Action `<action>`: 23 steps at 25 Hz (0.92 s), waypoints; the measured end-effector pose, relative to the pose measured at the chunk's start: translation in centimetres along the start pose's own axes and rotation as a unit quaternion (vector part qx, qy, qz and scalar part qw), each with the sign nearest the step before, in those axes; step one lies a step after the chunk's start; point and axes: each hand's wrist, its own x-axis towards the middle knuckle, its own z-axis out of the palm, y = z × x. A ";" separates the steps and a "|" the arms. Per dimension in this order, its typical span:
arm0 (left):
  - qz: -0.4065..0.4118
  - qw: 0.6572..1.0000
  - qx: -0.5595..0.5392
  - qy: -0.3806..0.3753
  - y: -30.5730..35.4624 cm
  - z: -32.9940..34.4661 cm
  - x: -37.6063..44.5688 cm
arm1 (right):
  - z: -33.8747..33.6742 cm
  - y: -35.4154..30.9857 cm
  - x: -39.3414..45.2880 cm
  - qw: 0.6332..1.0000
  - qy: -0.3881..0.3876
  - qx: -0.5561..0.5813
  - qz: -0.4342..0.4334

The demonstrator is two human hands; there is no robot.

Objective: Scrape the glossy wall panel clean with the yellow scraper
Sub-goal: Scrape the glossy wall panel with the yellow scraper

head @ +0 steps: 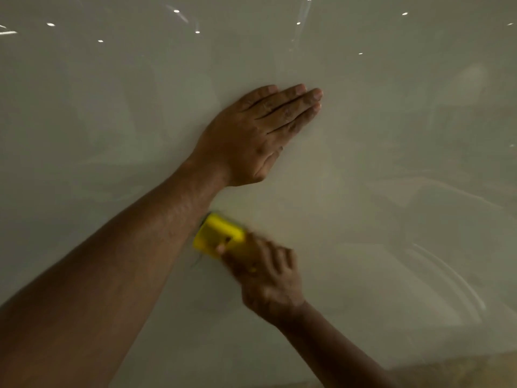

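The glossy pale wall panel (377,163) fills nearly the whole view and mirrors small ceiling lights near its top. My left hand (257,135) lies flat against it near the centre, fingers straight and pressed together, pointing up and right. Below it my right hand (268,278) grips the yellow scraper (216,236), whose front edge rests on the panel just under my left forearm. The scraper and right hand are blurred by motion. The blade edge is partly hidden behind the left forearm.
A brownish speckled strip (453,371) shows at the bottom right, below the panel's lower edge. Faint curved streaks (447,275) mark the panel at the right. Dim reflections of a room show across the surface.
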 end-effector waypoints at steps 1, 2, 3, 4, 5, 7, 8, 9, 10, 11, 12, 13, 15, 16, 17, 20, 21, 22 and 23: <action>-0.005 1.000 0.001 -0.001 -0.2 -0.1 -0.5 | 0.2 -0.3 -0.5 0.997 -0.011 -0.018 -0.077; -0.009 1.000 0.002 -0.003 -0.3 -0.1 -1.0 | 0.3 0.3 -0.4 0.993 -0.013 -0.029 -0.111; -0.012 1.000 0.006 -0.002 -0.5 -0.1 -1.5 | 0.3 1.5 0.5 0.997 0.005 -0.031 -0.073; -0.016 1.000 0.009 0.002 -0.8 -0.1 -1.8 | 0.1 2.5 1.6 0.999 0.034 -0.018 0.021; -0.019 1.000 0.011 0.006 -1.0 -0.1 -2.1 | -0.2 2.9 2.6 0.993 0.058 0.005 0.106; -0.013 1.000 0.007 0.003 -1.3 -0.3 -2.3 | -0.1 1.4 1.9 0.996 0.047 0.006 0.078; -0.007 1.000 0.004 -0.001 -1.5 -0.4 -2.5 | 0.0 1.0 0.8 0.999 0.036 -0.018 0.001; -0.003 1.000 0.002 -0.006 -1.8 -0.4 -2.7 | -0.4 1.7 0.3 0.999 0.028 -0.029 -0.034; -0.001 1.000 0.003 -0.008 -2.2 -0.5 -3.0 | -0.8 3.0 0.4 0.999 0.034 -0.035 -0.015; -0.003 1.000 0.005 -0.007 -2.5 -0.6 -3.4 | -1.2 4.4 1.0 0.996 0.050 -0.036 0.058; -0.007 1.000 0.010 -0.003 -2.8 -0.6 -3.7 | -1.4 5.1 1.6 0.984 0.075 -0.022 0.162; -0.010 1.000 0.014 0.000 -2.9 -0.6 -3.9 | -1.7 4.9 2.0 0.967 0.098 0.001 0.237; -0.011 1.000 0.016 -0.003 -3.0 -0.6 -4.0 | -1.2 2.4 1.2 0.974 0.080 0.007 0.210; -0.010 1.000 0.016 -0.008 -3.0 -0.6 -4.0 | -1.1 0.9 0.5 0.991 0.051 0.007 0.127; -0.007 1.000 0.016 -0.014 -3.1 -0.6 -4.0 | -1.2 0.2 0.3 0.998 0.028 -0.006 0.047; 0.000 0.999 0.018 -0.026 -3.7 -0.9 -4.4 | -0.7 0.7 2.6 0.991 0.026 0.007 0.133; -0.002 1.000 0.018 -0.023 -3.8 -1.0 -4.4 | -0.6 0.1 3.6 0.978 0.046 0.040 0.202; -0.003 1.000 0.017 -0.020 -3.7 -1.1 -4.4 | -0.4 -0.9 3.9 0.977 0.044 0.053 0.203; -0.002 1.000 0.014 -0.020 -3.7 -1.2 -4.4 | 0.0 -2.4 3.4 0.991 0.012 0.047 0.122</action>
